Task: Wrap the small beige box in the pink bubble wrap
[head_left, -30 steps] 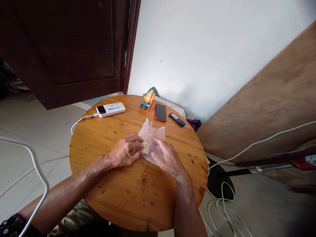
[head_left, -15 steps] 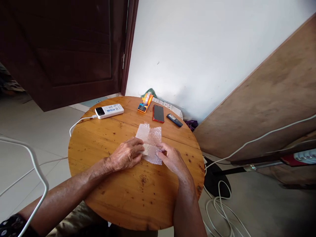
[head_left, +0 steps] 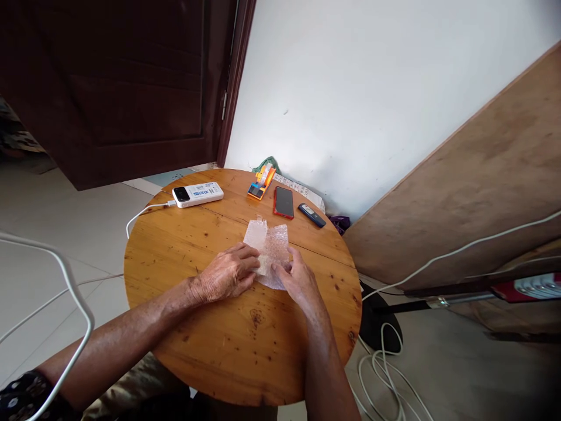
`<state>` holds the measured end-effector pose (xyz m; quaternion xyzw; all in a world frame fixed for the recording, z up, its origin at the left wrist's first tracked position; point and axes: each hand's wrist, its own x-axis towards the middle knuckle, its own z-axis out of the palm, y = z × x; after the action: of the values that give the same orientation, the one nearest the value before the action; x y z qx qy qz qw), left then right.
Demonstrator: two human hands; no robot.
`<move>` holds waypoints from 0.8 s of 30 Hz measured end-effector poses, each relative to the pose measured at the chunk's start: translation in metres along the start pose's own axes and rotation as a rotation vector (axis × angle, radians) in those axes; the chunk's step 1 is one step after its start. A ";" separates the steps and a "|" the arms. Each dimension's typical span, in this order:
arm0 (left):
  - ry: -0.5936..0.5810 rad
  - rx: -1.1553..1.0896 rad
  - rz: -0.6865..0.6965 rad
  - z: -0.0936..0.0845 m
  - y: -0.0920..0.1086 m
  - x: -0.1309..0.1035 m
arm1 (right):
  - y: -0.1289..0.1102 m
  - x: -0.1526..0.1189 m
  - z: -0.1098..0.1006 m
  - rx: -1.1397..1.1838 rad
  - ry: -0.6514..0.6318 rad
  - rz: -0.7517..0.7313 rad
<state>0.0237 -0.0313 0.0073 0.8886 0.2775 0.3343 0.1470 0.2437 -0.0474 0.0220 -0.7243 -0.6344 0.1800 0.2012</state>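
You are at a round wooden surface (head_left: 245, 345) with knots in its planks, set near a white wall (head_left: 372, 99) and a dark brown door (head_left: 114, 88); a wooden board (head_left: 473, 175) leans at your right and the floor is pale tile. On the surface lies one piece of bubble wrap (head_left: 272, 248), about mid-surface, a little toward the far side. Your left hand (head_left: 228, 275) presses on its left edge, fingers closed on the wrap, and your right hand (head_left: 298, 280) pinches its near right edge; the two hands sit close together, both clamped on the wrap. Along the far rim you have four things: one white power bank (head_left: 198, 194) with one white cable (head_left: 142, 213) plugged in, one orange tape dispenser (head_left: 262, 181), one red-cased smartphone (head_left: 284, 202) and one small dark phone (head_left: 312, 214). More white cables lie coiled on the floor at right.
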 end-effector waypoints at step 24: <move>-0.003 -0.074 0.009 -0.005 0.004 0.004 | -0.033 -0.009 0.018 0.947 -0.054 -0.007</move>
<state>0.0240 -0.0316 0.0146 0.8844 0.2607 0.3435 0.1788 0.2052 -0.0513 0.0243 -0.5460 -0.4899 0.4675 0.4932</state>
